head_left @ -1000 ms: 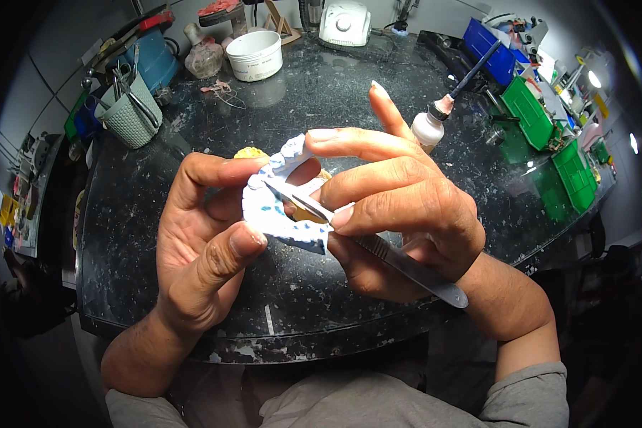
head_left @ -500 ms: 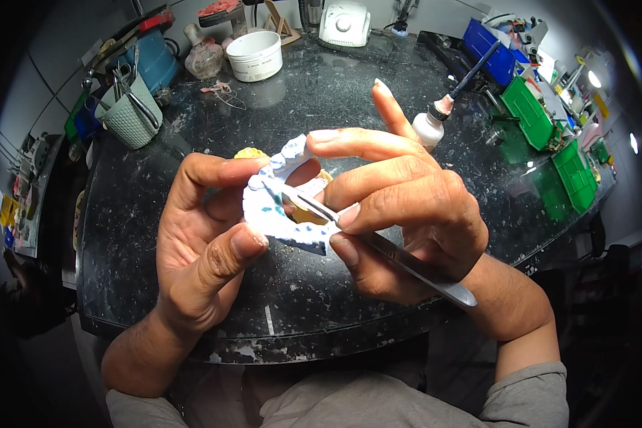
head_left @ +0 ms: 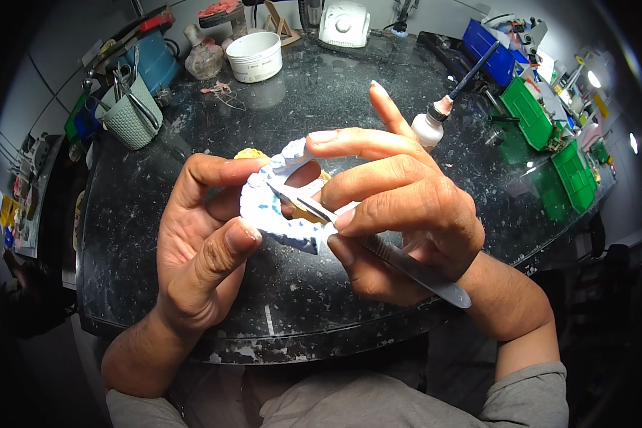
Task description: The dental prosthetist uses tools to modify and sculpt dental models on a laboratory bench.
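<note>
My left hand [head_left: 205, 242] grips a white plaster dental model [head_left: 258, 207] between thumb and fingers, above the bench. The model is horseshoe-shaped and carries blue marks along its teeth and inner side. In my right hand [head_left: 414, 207] is a metal scalpel [head_left: 406, 264], pinched between thumb and fingers. Its blade end touches or lies just over the model's inner side; I cannot tell which. The right index fingertip rests at the model's far end, and the little finger points up. Behind the model a yellowish piece [head_left: 250, 153] shows in part, mostly hidden.
A black, speckled bench [head_left: 321, 93] spreads under my hands. At the back left stand a white tub [head_left: 255, 58] and a basket of tools [head_left: 132, 118]. A small white bottle [head_left: 428, 128] stands behind my right hand. Green bins [head_left: 528, 114] line the right side.
The dental model has turned and shifted slightly left in my left hand. My right hand and the scalpel have moved a little to the left with it.
</note>
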Motion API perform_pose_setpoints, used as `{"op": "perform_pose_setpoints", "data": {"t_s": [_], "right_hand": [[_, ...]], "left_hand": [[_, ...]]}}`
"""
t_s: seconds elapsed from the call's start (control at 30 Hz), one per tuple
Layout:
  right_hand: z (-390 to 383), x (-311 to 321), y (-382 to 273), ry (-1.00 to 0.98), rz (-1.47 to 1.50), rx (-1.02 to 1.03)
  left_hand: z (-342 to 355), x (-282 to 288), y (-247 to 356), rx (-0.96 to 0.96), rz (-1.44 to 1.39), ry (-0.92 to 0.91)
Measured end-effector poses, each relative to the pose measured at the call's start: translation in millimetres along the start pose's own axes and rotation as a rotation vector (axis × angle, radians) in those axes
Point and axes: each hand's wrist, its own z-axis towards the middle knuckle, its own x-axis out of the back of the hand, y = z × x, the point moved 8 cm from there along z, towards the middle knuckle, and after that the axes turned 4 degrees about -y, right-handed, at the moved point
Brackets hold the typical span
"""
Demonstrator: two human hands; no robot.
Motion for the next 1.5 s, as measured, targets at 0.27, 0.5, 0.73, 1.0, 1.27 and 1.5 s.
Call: {"op": "perform_pose_setpoints", "data": {"t_s": [0.27,0.5,0.73,1.0,1.27,1.5], "right_hand": [[0.1,0.2,0.8,0.017,0.009,-0.001],[0.9,-0.4,-0.7,0.028,-0.016,0.003],[-0.2,0.0,0.0,0.018,-0.015,-0.002],[0.6,-0.4,-0.2,0.010,-0.015,0.001],[0.6,1.7,0.2,-0.006,-0.029,-0.011],[0.9,2.6,-0.1,0.006,-0.027,-0.022]], "left_hand": [[0.0,1.2,-0.5,-0.012,0.012,0.009],[-0.1,1.2,-0.1,-0.011,0.018,0.012],[2.1,-2.4,1.1,-0.017,0.018,-0.007],[1.6,0.4,0.1,-0.019,0.035,0.010],[0.3,4.4,-0.7,0.047,0.173,0.029],[2.7,2.1,1.2,0.049,0.121,-0.004]]}}
